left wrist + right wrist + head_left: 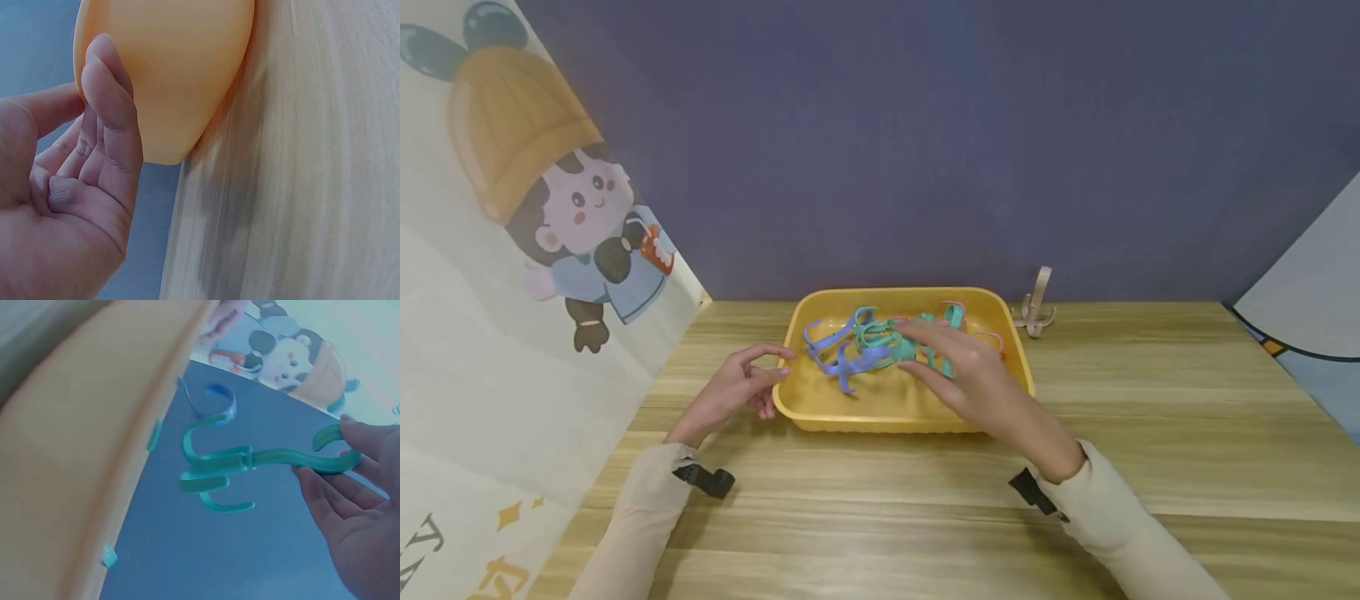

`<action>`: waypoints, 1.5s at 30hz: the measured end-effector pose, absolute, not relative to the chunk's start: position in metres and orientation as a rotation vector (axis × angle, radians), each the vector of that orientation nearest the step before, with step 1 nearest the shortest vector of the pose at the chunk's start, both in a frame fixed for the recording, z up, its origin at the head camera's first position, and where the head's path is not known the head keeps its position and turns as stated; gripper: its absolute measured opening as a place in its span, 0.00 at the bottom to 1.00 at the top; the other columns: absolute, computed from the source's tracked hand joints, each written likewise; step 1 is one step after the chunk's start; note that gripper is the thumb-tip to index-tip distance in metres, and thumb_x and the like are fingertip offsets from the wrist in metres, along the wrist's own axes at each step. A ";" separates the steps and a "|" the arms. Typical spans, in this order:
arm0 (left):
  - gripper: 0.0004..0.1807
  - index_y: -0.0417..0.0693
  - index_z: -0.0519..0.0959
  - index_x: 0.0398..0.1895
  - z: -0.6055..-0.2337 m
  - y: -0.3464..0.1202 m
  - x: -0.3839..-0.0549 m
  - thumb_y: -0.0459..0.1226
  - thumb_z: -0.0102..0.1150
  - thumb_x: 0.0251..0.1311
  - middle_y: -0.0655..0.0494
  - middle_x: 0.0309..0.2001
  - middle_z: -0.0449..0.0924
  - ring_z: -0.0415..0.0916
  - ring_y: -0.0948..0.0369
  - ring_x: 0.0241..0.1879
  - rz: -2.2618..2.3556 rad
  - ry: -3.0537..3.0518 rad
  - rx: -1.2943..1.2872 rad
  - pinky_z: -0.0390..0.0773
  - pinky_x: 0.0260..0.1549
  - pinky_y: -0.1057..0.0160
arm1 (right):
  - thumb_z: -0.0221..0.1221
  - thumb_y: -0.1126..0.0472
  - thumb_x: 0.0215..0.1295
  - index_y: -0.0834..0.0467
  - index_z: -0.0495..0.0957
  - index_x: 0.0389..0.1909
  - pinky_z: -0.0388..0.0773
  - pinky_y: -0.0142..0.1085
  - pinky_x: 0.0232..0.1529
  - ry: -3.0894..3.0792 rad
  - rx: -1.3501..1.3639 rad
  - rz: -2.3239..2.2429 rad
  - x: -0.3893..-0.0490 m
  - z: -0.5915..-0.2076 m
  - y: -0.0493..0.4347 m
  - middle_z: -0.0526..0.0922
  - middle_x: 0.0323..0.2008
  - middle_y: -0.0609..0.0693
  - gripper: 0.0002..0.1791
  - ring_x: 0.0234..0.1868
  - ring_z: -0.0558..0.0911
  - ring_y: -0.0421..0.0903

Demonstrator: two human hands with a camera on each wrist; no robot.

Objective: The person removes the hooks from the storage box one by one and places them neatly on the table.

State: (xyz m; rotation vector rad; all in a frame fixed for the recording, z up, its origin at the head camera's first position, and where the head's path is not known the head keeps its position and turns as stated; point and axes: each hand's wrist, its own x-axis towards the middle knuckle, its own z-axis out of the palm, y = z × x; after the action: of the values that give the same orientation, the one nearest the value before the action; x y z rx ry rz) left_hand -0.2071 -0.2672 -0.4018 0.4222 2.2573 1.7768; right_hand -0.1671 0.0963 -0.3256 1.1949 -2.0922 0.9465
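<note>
A yellow plastic basin (880, 417) holds a tangle of green, blue and pink multi-pronged hooks. My left hand (730, 390) pinches the basin's left rim between thumb and fingers, with other fingers curled below. Over the basin's right half, my right hand (988, 383) grips a green hook (272, 457) by its curved end, thumb on one side and fingers on the other. The hook's pronged end points away from the palm, above the rim in the right wrist view. Blue hooks (850, 362) lie at the left of the pile. Part of the pile is hidden behind my right hand.
A beige pronged hook (1036, 308) stands on the wooden table (850, 508) behind the basin's right side, near the dark blue back panel (925, 150). A white panel with a cartoon figure (587, 200) borders the left.
</note>
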 end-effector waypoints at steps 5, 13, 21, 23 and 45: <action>0.25 0.34 0.67 0.66 -0.402 -0.267 -0.207 0.36 0.58 0.70 0.47 0.16 0.78 0.77 0.58 0.13 1.769 2.257 0.417 0.80 0.14 0.61 | 0.71 0.68 0.56 0.60 0.80 0.56 0.77 0.28 0.35 -2.032 1.098 0.997 -0.170 -0.315 0.108 0.86 0.41 0.49 0.25 0.38 0.81 0.41; 0.26 0.34 0.68 0.66 -0.402 -0.267 -0.207 0.38 0.59 0.70 0.47 0.16 0.78 0.77 0.59 0.13 1.771 2.259 0.404 0.80 0.14 0.61 | 0.70 0.74 0.56 0.64 0.80 0.57 0.80 0.32 0.47 -1.968 0.987 1.048 -0.176 -0.298 0.132 0.87 0.43 0.54 0.25 0.40 0.84 0.45; 0.26 0.33 0.67 0.66 -0.402 -0.268 -0.208 0.38 0.59 0.70 0.47 0.16 0.78 0.77 0.59 0.13 1.777 2.260 0.405 0.80 0.14 0.62 | 0.67 0.76 0.57 0.62 0.79 0.59 0.80 0.27 0.44 -1.943 0.867 1.087 -0.178 -0.284 0.157 0.86 0.47 0.54 0.27 0.42 0.85 0.41; 0.26 0.33 0.67 0.66 -0.403 -0.268 -0.208 0.38 0.59 0.70 0.47 0.16 0.79 0.77 0.59 0.13 1.778 2.256 0.405 0.79 0.14 0.62 | 0.67 0.77 0.57 0.62 0.79 0.59 0.80 0.27 0.45 -1.928 0.852 1.107 -0.180 -0.282 0.162 0.86 0.48 0.55 0.27 0.42 0.84 0.39; 0.26 0.33 0.67 0.66 -0.404 -0.268 -0.209 0.38 0.58 0.71 0.47 0.15 0.78 0.77 0.59 0.13 1.768 2.266 0.409 0.80 0.13 0.61 | 0.64 0.72 0.63 0.66 0.79 0.55 0.74 0.20 0.46 -1.983 0.421 1.027 -0.195 -0.276 0.226 0.83 0.42 0.57 0.18 0.42 0.78 0.27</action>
State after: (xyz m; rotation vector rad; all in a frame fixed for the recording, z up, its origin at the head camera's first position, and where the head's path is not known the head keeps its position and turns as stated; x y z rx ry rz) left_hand -0.2092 -0.2684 -0.4043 0.4091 2.2657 1.7681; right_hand -0.1948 0.2259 -0.2755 0.4207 -1.9828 1.0266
